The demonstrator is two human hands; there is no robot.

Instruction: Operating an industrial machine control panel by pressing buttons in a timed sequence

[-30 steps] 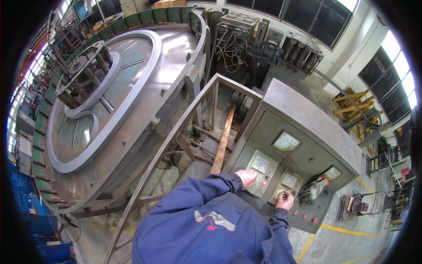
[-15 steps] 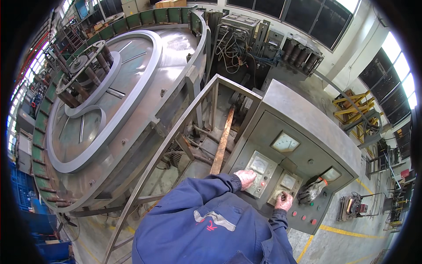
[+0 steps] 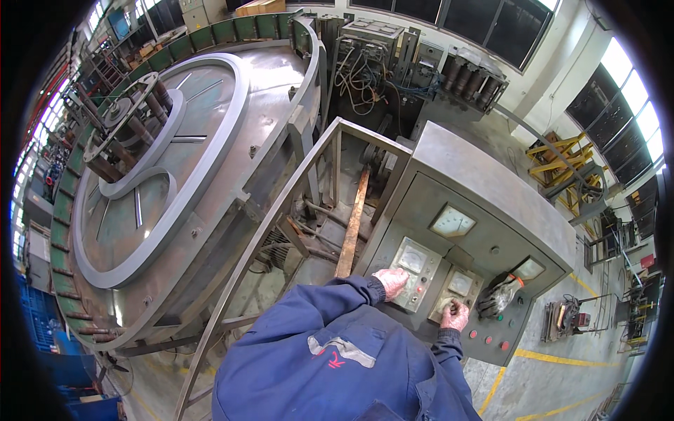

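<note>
A grey control cabinet with a sloped panel stands before me. Closed fingers of my left hand rest on the lower left of a meter unit; whatever they grip is hidden. Farther right, my right hand pinches a small dark knob low on a second meter unit. A dirty work glove with an orange cuff lies on the panel beside that hand. Red push buttons sit below the glove.
On the left, a large round metal turntable with a raised grey curved strip fills the view, inside a green rim. A metal frame and a rusty bar lie between it and the cabinet. Yellow stands are at far right.
The turntable's slots have turned slightly counterclockwise. My view has shifted a little. Both hands stay at the same meter units.
</note>
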